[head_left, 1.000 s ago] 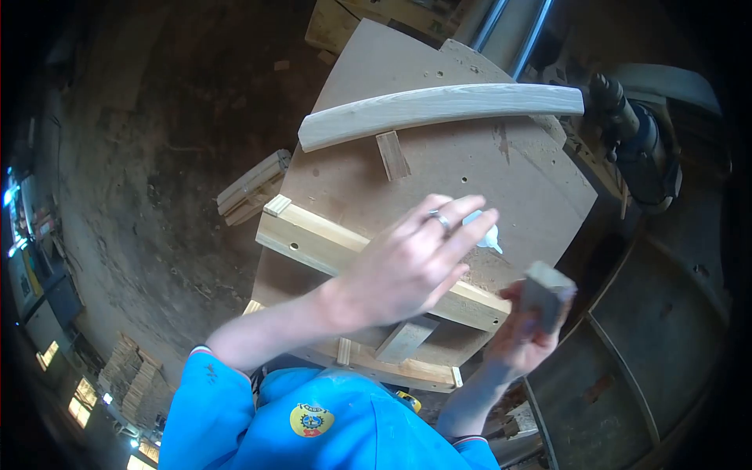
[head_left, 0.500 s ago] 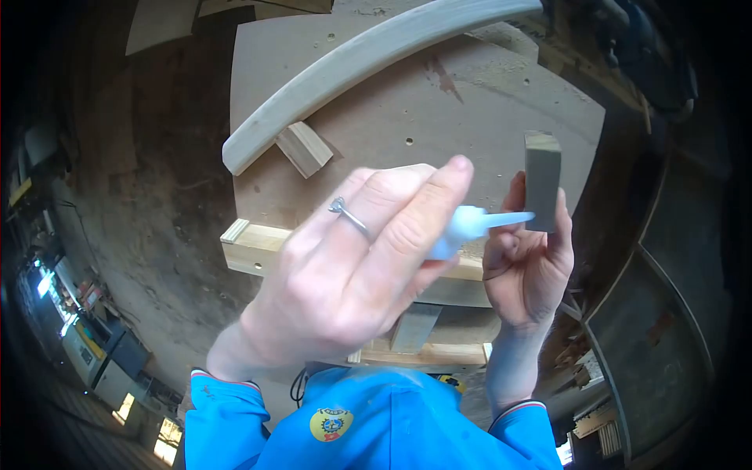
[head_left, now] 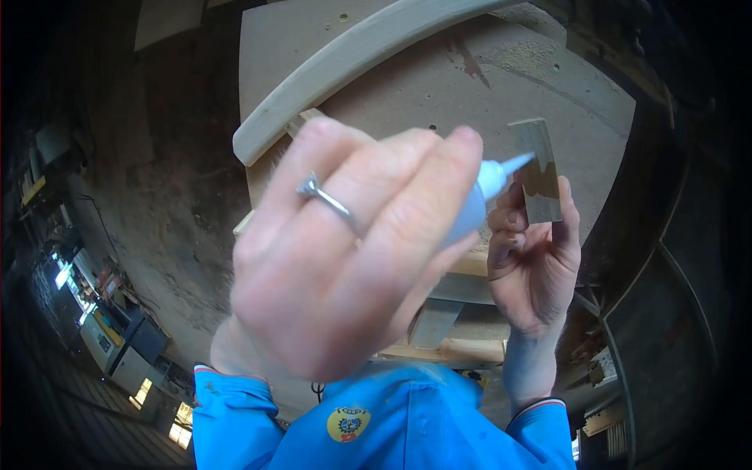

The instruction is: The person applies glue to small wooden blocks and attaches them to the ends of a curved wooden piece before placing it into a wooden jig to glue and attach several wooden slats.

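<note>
My left hand [head_left: 345, 251], with a ring on one finger, is wrapped round a small pale squeeze bottle [head_left: 468, 213] with a pointed nozzle. The nozzle tip overlaps the face of a small flat wooden block [head_left: 534, 141]. That block stands upright in my right hand [head_left: 534, 278], pinched between thumb and fingers with the palm toward me. A dark wet-looking patch spreads over the block's middle and lower face. Behind my left hand, a long curved wooden piece [head_left: 337, 74] lies across the board [head_left: 580, 102].
A small wood offcut [head_left: 301, 121] shows beside the curved piece, mostly hidden by my left hand. Wooden rails [head_left: 470, 350] lie close to my body. Sawdust [head_left: 525, 59] is scattered on the board's far side. Equipment [head_left: 125, 345] stands at the lower left.
My left hand has come closer to the camera, and the nozzle has risen along the block. The block has turned, its face now showing a dark wet-looking patch.
</note>
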Available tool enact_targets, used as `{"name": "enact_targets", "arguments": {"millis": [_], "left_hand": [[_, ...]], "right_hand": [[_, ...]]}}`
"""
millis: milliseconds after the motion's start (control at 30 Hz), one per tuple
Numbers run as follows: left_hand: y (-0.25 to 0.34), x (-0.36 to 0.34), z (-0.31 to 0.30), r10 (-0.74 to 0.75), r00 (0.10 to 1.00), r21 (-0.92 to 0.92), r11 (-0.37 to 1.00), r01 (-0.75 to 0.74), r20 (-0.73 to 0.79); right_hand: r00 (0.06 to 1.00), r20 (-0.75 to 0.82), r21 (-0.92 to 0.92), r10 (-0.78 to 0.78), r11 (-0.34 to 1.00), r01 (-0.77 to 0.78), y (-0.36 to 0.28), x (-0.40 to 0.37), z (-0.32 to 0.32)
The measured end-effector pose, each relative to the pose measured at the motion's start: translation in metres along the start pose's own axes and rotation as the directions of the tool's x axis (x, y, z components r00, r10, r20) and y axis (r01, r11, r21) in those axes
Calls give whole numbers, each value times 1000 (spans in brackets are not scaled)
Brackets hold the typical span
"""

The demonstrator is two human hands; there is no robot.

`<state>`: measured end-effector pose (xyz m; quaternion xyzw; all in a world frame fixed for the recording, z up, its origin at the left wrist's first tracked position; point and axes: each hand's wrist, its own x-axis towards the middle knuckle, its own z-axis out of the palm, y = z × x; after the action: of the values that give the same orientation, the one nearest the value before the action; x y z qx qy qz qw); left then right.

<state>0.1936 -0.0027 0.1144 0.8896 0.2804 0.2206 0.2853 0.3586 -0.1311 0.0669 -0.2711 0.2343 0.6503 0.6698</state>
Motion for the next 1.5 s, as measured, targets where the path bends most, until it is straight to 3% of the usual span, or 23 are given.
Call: {"name": "enact_targets", "arguments": {"millis": [67,200,300,533,600,633,667,700,733,800,833,867,933,967,1033,1067,1167,1333,1500], "left_hand": [[-2,0,-1,35,999,25,999,-34,-36],[11,-4,-6,-2,997,-57,998,6,74],[8,3,-11,-80,992,63,995,74,100],[-9,-16,3,-15,999,19,1000,16,-51],[-20,-22,8,17,995,27,1000,-14,-95],[-19,-27,10,-34,999,-98,995,32,-18],[-19,-34,15,-75,995,-218,972,87,67],[-19,-43,30,-109,993,-328,937,118,44],[-20,-49,39,-112,993,-325,938,118,38],[-23,-59,54,-124,991,-376,917,135,55],[-29,-61,62,-100,994,-372,922,107,39],[-29,-65,63,-105,994,-374,921,111,37],[-30,-63,53,-141,985,-212,964,159,98],[-32,-60,44,-146,984,-209,964,164,98],[-41,-49,19,-78,997,69,995,77,8],[-51,-41,14,-39,995,80,996,46,-90],[-67,-12,17,-36,996,177,983,50,-83],[-83,8,47,-86,987,331,935,128,-139],[-84,9,56,-94,988,364,922,134,-124]], "right_hand": [[1000,-1,11,2,1000,-2,1,0,2],[996,-89,-6,-17,1000,16,4,2,6],[999,-31,6,25,1000,-25,5,3,3],[997,-32,3,73,997,-73,1,5,0],[1000,-12,-166,-8,986,6,-4,5,2],[1000,-5,-171,-8,985,7,-7,8,1],[980,20,-431,-198,883,188,-10,14,-2],[925,95,-647,-367,683,338,-13,20,-3],[926,100,-649,-363,682,337,-16,26,-2],[810,348,-869,-473,163,468,-24,38,-1],[724,447,-819,-524,84,567,-21,48,0],[727,447,-822,-520,82,564,-24,55,-3],[520,778,-626,-352,-507,593,-30,66,-7],[493,811,-577,-315,-570,585,-29,68,-4],[479,839,-523,-258,-623,582,-31,72,-4],[460,866,-459,-196,-675,577,-32,73,-4],[422,896,-382,-139,-727,571,-35,79,-1],[435,888,-396,-147,-723,566,-39,87,-3],[444,882,-417,-160,-705,573,-40,90,-5]]}}
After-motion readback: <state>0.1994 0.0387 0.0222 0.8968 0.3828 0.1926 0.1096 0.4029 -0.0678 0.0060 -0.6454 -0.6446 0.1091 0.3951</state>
